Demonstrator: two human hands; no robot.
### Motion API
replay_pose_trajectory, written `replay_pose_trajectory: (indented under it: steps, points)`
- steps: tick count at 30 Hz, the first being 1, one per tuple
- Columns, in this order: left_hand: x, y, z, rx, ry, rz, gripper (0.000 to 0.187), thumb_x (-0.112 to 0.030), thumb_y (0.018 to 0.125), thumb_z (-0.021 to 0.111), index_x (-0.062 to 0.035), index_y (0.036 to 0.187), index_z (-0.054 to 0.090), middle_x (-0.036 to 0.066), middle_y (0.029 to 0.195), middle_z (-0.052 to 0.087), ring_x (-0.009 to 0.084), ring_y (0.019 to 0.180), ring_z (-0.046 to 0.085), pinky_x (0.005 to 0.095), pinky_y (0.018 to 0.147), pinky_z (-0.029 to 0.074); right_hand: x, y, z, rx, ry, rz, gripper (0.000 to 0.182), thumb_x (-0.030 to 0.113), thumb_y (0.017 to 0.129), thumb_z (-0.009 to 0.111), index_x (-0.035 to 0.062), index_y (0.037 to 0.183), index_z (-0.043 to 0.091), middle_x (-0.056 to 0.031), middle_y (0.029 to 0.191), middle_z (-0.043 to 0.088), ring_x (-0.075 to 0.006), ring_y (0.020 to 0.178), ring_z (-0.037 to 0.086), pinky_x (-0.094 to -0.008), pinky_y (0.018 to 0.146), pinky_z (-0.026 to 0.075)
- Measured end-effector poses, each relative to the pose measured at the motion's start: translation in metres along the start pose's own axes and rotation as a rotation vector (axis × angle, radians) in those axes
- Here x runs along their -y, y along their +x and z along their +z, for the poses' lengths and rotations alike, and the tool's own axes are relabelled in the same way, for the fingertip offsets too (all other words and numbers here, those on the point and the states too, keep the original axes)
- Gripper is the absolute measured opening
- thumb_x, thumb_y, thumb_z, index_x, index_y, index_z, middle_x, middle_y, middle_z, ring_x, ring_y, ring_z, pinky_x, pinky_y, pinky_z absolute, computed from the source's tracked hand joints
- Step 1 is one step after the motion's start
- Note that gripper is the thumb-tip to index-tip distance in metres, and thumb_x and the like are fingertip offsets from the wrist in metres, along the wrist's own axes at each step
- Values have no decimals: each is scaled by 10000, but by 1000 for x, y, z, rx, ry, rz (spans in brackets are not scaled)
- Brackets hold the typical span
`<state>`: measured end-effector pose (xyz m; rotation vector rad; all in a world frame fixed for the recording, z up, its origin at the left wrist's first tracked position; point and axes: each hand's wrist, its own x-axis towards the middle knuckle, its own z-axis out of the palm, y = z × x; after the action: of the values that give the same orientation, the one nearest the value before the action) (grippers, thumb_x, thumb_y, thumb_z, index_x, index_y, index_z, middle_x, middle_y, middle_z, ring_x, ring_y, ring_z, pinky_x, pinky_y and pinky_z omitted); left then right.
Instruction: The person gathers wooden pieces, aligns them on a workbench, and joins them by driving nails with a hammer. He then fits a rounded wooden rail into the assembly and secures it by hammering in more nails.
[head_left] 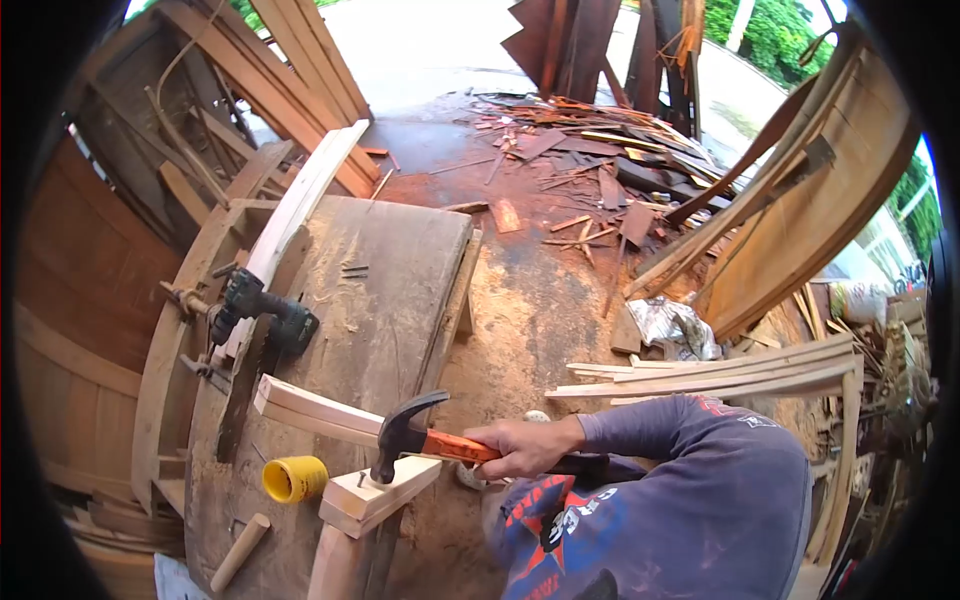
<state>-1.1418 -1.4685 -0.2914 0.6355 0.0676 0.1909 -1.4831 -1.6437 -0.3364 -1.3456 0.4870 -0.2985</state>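
Note:
My right hand (522, 447) grips the orange handle of a claw hammer (405, 437). The hammer's face rests on top of a light wooden block (385, 492) at the near edge of the workbench (390, 290). The block sits on an upright wooden post (335, 565). A curved pale wooden strip (312, 410) lies just behind the hammer head. My blue-grey sleeve (690, 425) reaches in from the right. My left hand is out of sight.
A yellow cup (293, 478) lies on its side left of the block, with a wooden dowel (240, 551) below it. A dark cordless drill (265, 315) and a long plank (300, 200) lie on the bench's left. Wood scraps (590, 160) litter the floor; curved boards (800, 230) lean at right.

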Motion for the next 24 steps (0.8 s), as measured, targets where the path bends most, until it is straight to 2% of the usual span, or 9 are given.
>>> replay_pose_trajectory:
  steps: [3,4,5,6,7,8,9,12,24]
  points:
    - [-6,35,-51,152,265,48,314,-284,812,595,16,893,638,159,909,659,298,887,636,457,891,496,-19,-9,-19,-85,-42,-7,370,130,869,591,35,1212,486,-43,781,544,-98,603,518,-260,524,469]
    - [-6,31,-43,90,286,27,343,-303,868,557,13,989,613,162,973,645,295,936,622,452,904,489,7,-19,-21,-138,22,122,232,78,908,579,35,1127,512,22,904,513,-61,843,472,-237,710,428]
    - [-8,28,-39,28,305,3,375,-323,925,519,9,1085,588,165,1037,631,292,984,607,448,918,482,-5,-21,-31,-160,30,85,208,75,896,591,42,1087,519,30,879,497,-63,839,463,-230,715,418]
    - [-14,32,-47,93,506,53,385,-357,921,502,-20,1086,590,159,1035,630,317,963,610,467,901,492,-12,-27,-39,-181,37,71,162,103,887,578,65,1038,534,7,827,532,-82,790,510,-244,692,438]
    - [-6,0,-40,377,507,464,375,-367,909,494,-46,1072,595,150,1026,627,312,958,608,455,906,485,16,-37,-44,-212,137,170,168,114,882,591,67,1033,534,19,768,509,-68,685,494,-241,587,428]
    - [-6,-28,-22,314,614,480,379,-381,908,476,-56,1064,592,141,1014,619,290,949,606,419,908,480,19,-43,-54,-224,108,279,179,105,875,604,67,1028,521,28,686,481,-58,536,461,-248,461,391]
    - [-12,-18,-20,178,435,250,319,-347,894,501,-59,996,591,106,933,616,263,892,607,400,865,489,13,-47,-56,-313,101,223,193,95,873,603,60,1035,504,31,625,466,-66,425,426,-253,375,354]
    - [-10,31,-32,156,16,-163,155,-221,785,590,-93,763,504,32,707,522,195,682,528,363,715,485,6,-36,-66,-424,178,131,142,47,879,557,46,988,466,9,575,449,-86,376,417,-250,331,352]
    - [-8,18,-7,74,-12,-159,135,-161,764,574,-88,721,468,37,669,494,202,641,504,370,693,457,33,-53,-86,-694,335,-147,147,81,898,533,54,1020,456,27,585,380,-61,393,355,-228,330,335]
